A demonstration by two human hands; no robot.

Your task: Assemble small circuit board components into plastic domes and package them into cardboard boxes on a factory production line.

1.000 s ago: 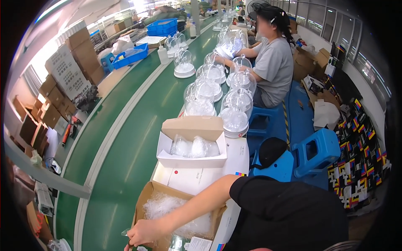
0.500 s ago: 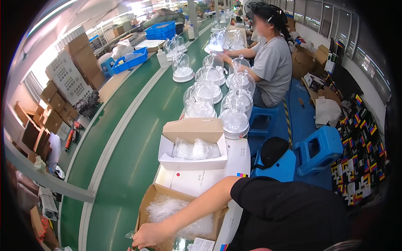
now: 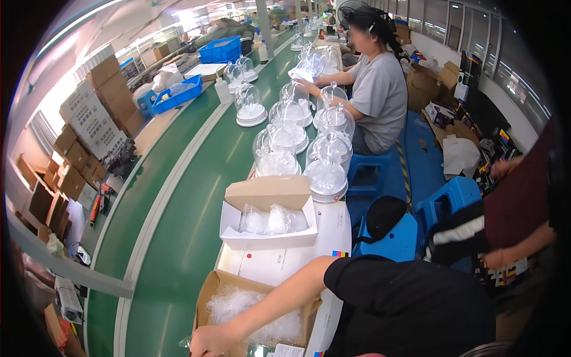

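Observation:
My right hand [image 3: 209, 341] reaches across from the right, its forearm passing over an open brown cardboard box [image 3: 205, 291]. Its fingers are curled at the box's near left corner, beside a bit of clear plastic [image 3: 185, 342]; the lower frame edge cuts them off, so what they hold cannot be made out. White, clear shredded filler [image 3: 235, 304] lies in the box, with a small printed paper [image 3: 287, 350] at its near side. My left hand is out of the picture. Beyond stands an open white box [image 3: 267, 240] holding bubble-wrapped packets [image 3: 273, 219].
Clear glass domes on white bases [image 3: 327, 178] stand in rows along the green conveyor belt [image 3: 178, 238]. A co-worker in grey [image 3: 380, 101] sits beyond, hands at the domes. Blue stools [image 3: 389, 238] and a passing person in dark red [image 3: 514, 208] are at the right.
A person in a dark red top has come into view at the right. My right hand has dipped slightly toward the lower edge. The whole view has shifted a little.

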